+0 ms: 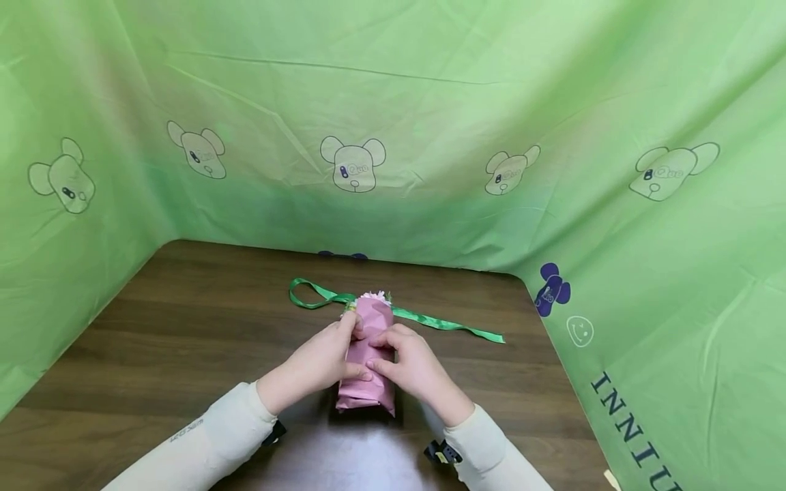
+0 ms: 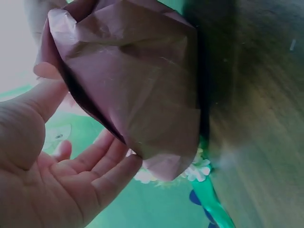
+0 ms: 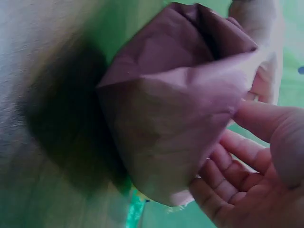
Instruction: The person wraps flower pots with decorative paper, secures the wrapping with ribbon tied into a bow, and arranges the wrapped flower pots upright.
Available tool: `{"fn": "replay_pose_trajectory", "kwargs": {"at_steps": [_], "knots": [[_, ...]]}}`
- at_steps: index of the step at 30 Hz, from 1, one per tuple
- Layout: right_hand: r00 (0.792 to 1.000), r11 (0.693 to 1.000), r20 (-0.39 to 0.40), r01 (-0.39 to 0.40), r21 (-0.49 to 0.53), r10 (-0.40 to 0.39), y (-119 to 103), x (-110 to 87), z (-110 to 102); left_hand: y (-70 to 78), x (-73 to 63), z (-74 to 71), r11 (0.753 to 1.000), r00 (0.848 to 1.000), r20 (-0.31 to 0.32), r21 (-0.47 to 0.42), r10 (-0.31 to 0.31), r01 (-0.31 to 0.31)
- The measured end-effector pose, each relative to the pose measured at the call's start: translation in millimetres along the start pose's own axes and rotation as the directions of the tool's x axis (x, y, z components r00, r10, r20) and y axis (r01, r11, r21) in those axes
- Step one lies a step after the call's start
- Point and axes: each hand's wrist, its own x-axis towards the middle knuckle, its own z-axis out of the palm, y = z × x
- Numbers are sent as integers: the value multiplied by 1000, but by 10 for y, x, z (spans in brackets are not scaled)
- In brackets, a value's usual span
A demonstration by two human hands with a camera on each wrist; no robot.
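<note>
A small bouquet wrapped in pink paper (image 1: 367, 392) lies on the table, its flower end pointing away from me. White and pale pink blossoms (image 1: 376, 296) peek out at the far end. My left hand (image 1: 322, 361) holds the wrapper from the left, thumb on top and fingertips along the paper's edge. From the right, my right hand (image 1: 416, 361) grips the same paper, thumb and fingers on its upper side. In the right wrist view the near end of the wrapper (image 3: 166, 104) shows folded, open layers. A green ribbon (image 1: 451, 324) runs beneath the flower end.
The ribbon's left part curls into a loop on the brown wooden table (image 1: 202, 320). Green cloth (image 1: 430, 225) with printed bear heads stands around the back and both sides. A small pale object (image 1: 611, 479) sits at the lower right edge.
</note>
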Motion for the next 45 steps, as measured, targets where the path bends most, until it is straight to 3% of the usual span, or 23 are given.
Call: {"fn": "replay_pose_trajectory", "kwargs": {"at_steps": [3,6,8,10,12,14,16,18,22,26,31,34,36,39,42,44,45], "knots": [[1000,1000,5,8,-25,-8,-22,10,4,-79,47,-37,999,998,42,-21,41,-40],[1000,999,23,7,-52,-6,-44,21,13,-227,157,-180,992,985,151,-109,87,-71],[999,997,36,2,-76,1,-58,28,21,-381,285,-326,979,973,208,-196,98,-56],[999,995,45,-6,-95,10,-77,38,23,-579,446,-485,978,976,206,-210,62,-18],[998,994,53,-14,-112,20,-100,50,23,-847,616,-607,995,989,147,-100,25,-11],[998,993,64,-19,-120,27,-123,62,23,-1133,743,-680,996,996,81,89,-39,31],[996,992,78,-21,-128,31,-143,67,25,-1403,815,-704,962,994,53,261,-96,79],[996,991,88,-15,-133,27,-156,70,30,-1611,830,-693,930,987,70,352,-142,109],[995,990,94,-8,-144,22,-161,70,28,-1808,794,-640,904,973,112,405,-202,141],[995,988,99,-18,-152,34,-163,79,7,-1833,734,-641,899,956,96,377,-279,224],[993,987,108,-31,-156,48,-175,86,-20,-1914,623,-821,910,933,-62,205,-355,360],[993,987,108,-35,-156,52,-174,80,-32,-1932,509,-1022,912,911,-147,90,-385,400],[993,987,104,-39,-156,56,-165,74,-41,-1931,412,-1162,906,899,-176,63,-402,418],[993,987,100,-49,-153,65,-155,66,-58,-1947,243,-1334,890,884,-177,70,-433,450],[993,987,99,-55,-152,70,-159,61,-67,-2018,49,-1437,862,862,-137,78,-488,501],[993,987,99,-52,-154,68,-158,61,-69,-2083,-82,-1468,841,841,-97,56,-532,538],[993,987,99,-51,-155,67,-158,61,-69,-2117,-145,-1475,824,823,-74,19,-563,566]]}}
